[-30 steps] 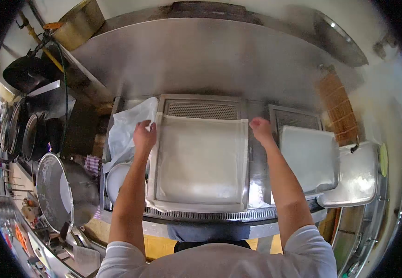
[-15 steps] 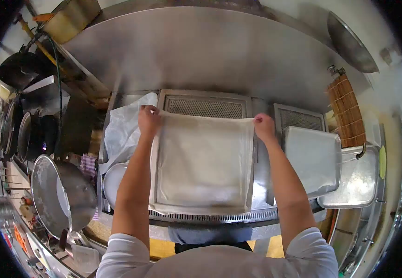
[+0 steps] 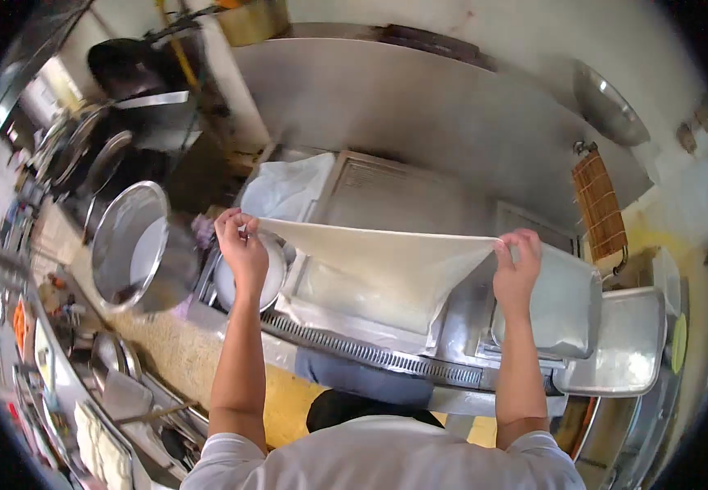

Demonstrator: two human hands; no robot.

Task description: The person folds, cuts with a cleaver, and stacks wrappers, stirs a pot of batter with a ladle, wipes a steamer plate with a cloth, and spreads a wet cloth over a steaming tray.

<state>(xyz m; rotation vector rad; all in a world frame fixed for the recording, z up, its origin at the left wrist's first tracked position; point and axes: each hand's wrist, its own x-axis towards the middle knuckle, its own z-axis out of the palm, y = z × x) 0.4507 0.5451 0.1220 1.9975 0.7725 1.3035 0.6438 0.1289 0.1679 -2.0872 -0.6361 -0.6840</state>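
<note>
A thin off-white cloth (image 3: 387,257) is stretched between my hands, its far edge lifted and its near part draped low over the steamer top. My left hand (image 3: 242,245) pinches one far corner, above a round white bowl (image 3: 227,282). The other far corner is pinched in my right hand (image 3: 519,269), beside a pale rectangular tray (image 3: 565,306). Behind the cloth, a framed steamer panel (image 3: 391,192) shows through haze that looks like steam. Whether anything lies on the cloth's underside cannot be made out.
Crumpled white cloth or plastic (image 3: 284,188) lies at the counter's back left. A large metal pot (image 3: 138,245) stands further left. A metal tray (image 3: 619,347) is at right, below a hanging bamboo mat (image 3: 599,204). A slotted metal strip (image 3: 354,347) runs along the near edge.
Both hands have raised the cloth's far edge and drawn it toward me, uncovering the panel behind. Haze now hangs over that panel. The camera view has turned.
</note>
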